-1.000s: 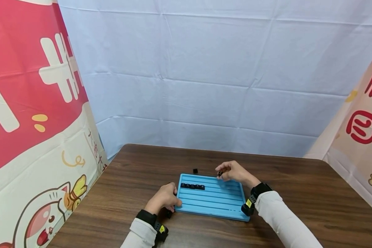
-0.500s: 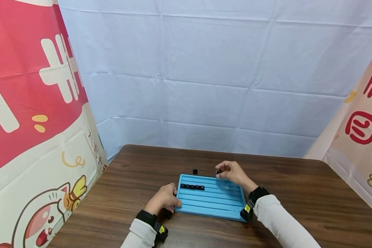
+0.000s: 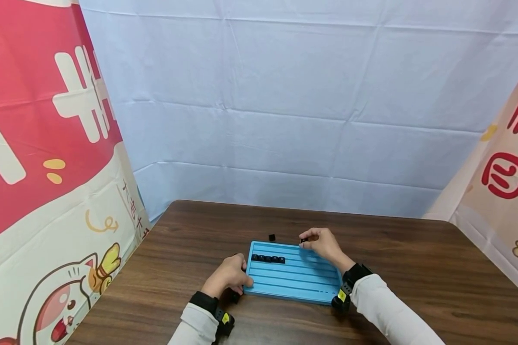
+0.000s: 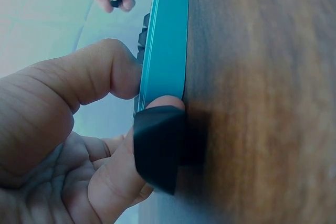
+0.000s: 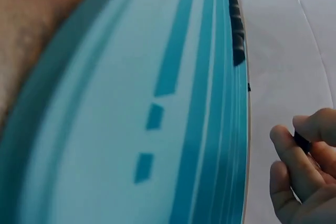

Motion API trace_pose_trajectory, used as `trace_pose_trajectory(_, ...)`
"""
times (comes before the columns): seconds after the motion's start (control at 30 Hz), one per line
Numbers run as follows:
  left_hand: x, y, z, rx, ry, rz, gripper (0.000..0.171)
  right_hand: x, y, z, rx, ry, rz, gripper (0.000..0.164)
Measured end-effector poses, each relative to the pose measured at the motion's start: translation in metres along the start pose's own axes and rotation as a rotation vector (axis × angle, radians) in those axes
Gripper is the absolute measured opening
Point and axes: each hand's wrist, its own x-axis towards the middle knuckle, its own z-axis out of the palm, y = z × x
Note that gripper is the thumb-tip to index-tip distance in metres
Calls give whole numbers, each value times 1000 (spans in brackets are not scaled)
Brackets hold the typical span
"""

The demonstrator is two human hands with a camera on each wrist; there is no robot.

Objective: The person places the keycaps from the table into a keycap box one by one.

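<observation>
A blue ridged tray (image 3: 293, 282) lies on the table, with a short row of black keycaps (image 3: 268, 259) in one of its upper grooves. My left hand (image 3: 229, 275) holds the tray's left edge, thumb on the rim and fingers at the side. Close by those fingers, a loose black keycap (image 4: 160, 148) shows large in the left wrist view. Over the tray's far edge, my right hand (image 3: 323, 242) pinches a single black keycap (image 5: 302, 142) between thumb and fingers; the fingers partly cover it.
Another loose keycap (image 3: 272, 237) lies on the wooden table (image 3: 207, 225) just beyond the tray's far edge. A pale cloth (image 3: 285, 120) hangs behind the table, and printed banners (image 3: 69, 191) stand at both sides.
My right hand has shifted slightly left, and the keycap in its fingers has turned a little. The left hand and the tray have stayed in place.
</observation>
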Motion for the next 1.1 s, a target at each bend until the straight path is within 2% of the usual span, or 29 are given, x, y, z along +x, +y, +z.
trace_pose_trajectory(0.1,0,0,0,-4,1,5,30,-1,-3,2,4,5,44,26)
trace_pose_trajectory(0.23,0,-1,-1,-4,4,7,31,-3,-6,3,18,9,60,24)
trace_pose_trajectory(0.5,0,-1,-2,-4,3,-3,30,-4,-9,6,179,-31,72,22)
trace_pose_trajectory(0.63,-1,-1,-2,-3,3,-4,31,-6,-9,5,153,-32,66,23)
trace_pose_trajectory(0.73,-1,-1,-2,-3,1,-2,31,-7,-9,4,74,-21,47,21)
trace_pose_trajectory(0.87,-1,-1,-2,-5,1,1,31,-7,-11,4,29,-11,40,19)
trace_pose_trajectory(1.1,-2,-1,-2,-9,-4,-4,31,-8,-12,4,40,-18,63,18)
